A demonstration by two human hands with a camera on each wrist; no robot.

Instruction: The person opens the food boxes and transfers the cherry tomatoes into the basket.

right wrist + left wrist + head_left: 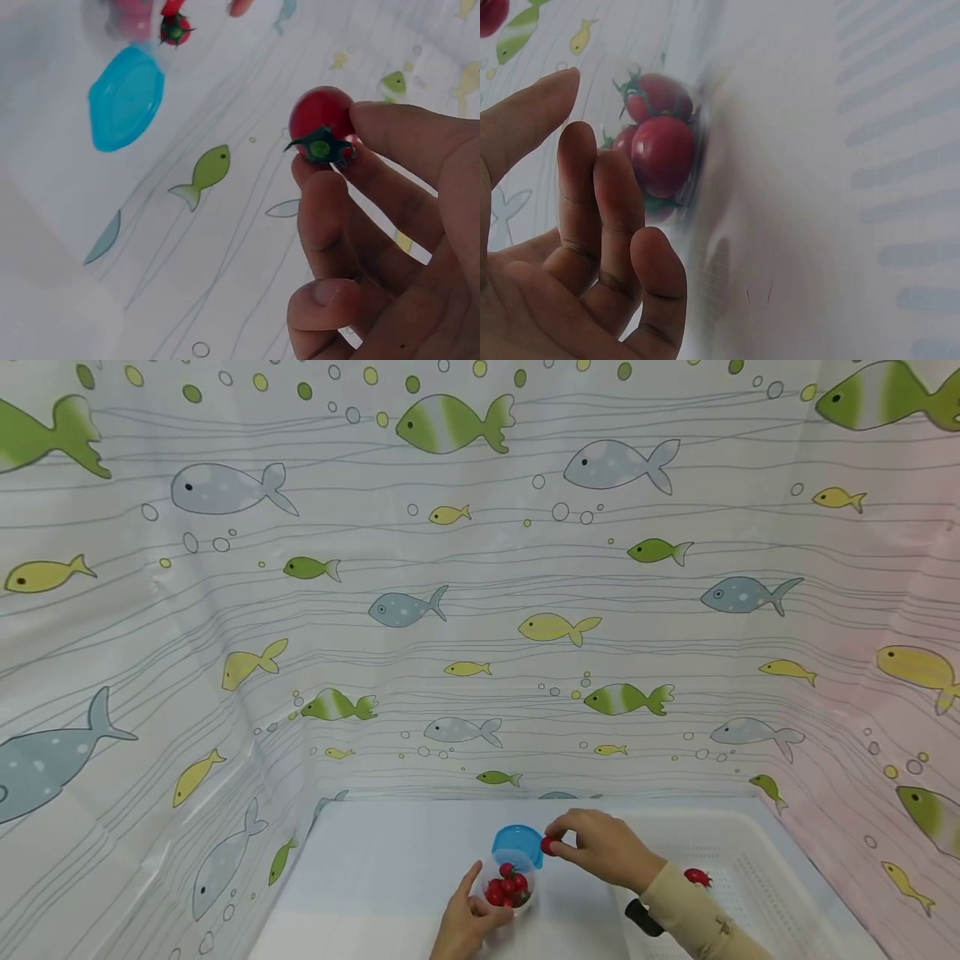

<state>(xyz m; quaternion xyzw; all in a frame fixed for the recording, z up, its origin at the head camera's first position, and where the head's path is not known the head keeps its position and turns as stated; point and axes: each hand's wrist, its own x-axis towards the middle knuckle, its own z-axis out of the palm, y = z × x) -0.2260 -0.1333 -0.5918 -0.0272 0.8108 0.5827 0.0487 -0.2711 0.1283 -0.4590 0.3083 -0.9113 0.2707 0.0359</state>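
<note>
In the head view a clear round tub (pixel 489 870) holding several red cherry tomatoes (pixel 507 887) with green stems stands on the white table. My left hand (pixel 463 920) grips the tub's left and near side between finger and thumb. The left wrist view shows the tomatoes (pixel 664 154) through the clear wall, beyond my fingers. Just right of a blue lid (pixel 517 842), which lies behind the tub, my right hand (pixel 603 850) holds one cherry tomato (pixel 321 120) in the air. Thumb and fingertips pinch it, its green stem end facing the right wrist camera.
A white perforated plastic basket (pixel 738 835) occupies the table's right side, under my right forearm. Inside lies another red tomato (pixel 697 877). A dark object (pixel 643 917), partly hidden by the sleeve, shows near the basket's left side. A fish-patterned curtain (pixel 480 568) surrounds the table.
</note>
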